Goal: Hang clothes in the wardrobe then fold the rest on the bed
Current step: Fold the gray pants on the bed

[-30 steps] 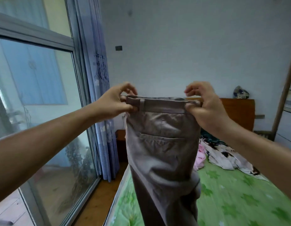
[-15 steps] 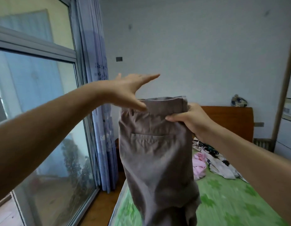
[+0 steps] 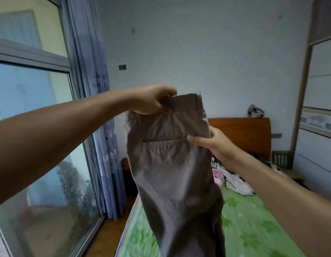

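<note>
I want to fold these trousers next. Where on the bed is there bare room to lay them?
The green sheet is bare from the clothes pile down toward the camera, right of the hanging trousers, plus a narrow strip left of them. The head end, by the headboard, is crowded with the pile.

The grey-brown cotton trousers (image 3: 172, 164) hang vertically above the green leaf-patterned bed (image 3: 253, 229), waistband uppermost, back pocket facing the camera. The left hand (image 3: 153, 101) grips the waistband. The right hand (image 3: 211, 143) pinches the right edge at pocket level. A pile of white and pink garments (image 3: 233, 179) lies on the bed.
</note>
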`<move>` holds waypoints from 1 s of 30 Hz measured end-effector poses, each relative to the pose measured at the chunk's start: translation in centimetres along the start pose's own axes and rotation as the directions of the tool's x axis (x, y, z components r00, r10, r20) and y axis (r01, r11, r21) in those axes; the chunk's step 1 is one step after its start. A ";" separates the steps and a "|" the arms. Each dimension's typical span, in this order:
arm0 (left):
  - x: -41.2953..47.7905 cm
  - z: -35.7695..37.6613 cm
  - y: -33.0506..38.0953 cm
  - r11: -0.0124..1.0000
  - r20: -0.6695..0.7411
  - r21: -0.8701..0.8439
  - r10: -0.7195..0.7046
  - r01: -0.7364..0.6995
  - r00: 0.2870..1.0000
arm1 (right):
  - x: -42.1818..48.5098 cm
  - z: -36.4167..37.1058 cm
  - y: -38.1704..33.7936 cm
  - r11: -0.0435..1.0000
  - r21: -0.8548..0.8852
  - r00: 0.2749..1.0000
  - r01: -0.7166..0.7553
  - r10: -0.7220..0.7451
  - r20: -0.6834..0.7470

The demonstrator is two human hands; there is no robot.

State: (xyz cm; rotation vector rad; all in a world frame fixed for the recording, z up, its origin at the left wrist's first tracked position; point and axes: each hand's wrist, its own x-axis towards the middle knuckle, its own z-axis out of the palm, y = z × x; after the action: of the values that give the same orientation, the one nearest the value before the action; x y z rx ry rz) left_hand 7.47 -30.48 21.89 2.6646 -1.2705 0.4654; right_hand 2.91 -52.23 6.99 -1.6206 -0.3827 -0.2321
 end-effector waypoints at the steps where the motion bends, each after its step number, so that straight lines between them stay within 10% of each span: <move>1: 0.3 -0.8 0.3 1.000 -0.045 0.019 -0.001 0.002 0.999 | -1.1 -0.9 1.6 0.994 -0.070 0.996 -0.087 0.090 0.029; 7: 1.7 -4.8 1.7 0.990 -0.131 0.102 -0.081 0.095 0.988 | -6.0 -4.2 8.6 0.905 -0.325 0.961 -0.274 0.266 -0.068; 16: 0.6 -6.1 4.0 0.972 -0.190 0.079 -0.202 0.220 0.961 | -4.9 -2.9 8.3 0.877 0.431 0.918 -0.215 0.331 -0.217; 22: -2.2 -5.6 4.7 0.953 -0.206 0.118 -0.249 0.277 0.946 | -5.8 -1.8 7.9 0.801 0.366 0.846 -0.473 0.529 -0.066; 30: -7.3 -8.8 3.7 0.949 -0.203 0.052 -0.296 0.312 0.933 | -7.6 -1.6 5.4 0.774 0.609 0.867 -0.174 0.414 -0.278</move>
State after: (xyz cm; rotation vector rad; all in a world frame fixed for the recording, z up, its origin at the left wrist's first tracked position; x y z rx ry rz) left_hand -1.61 -25.11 27.65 2.7355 -0.7817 0.7206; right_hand -1.97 -54.94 -0.68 -0.9800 0.1321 -0.1737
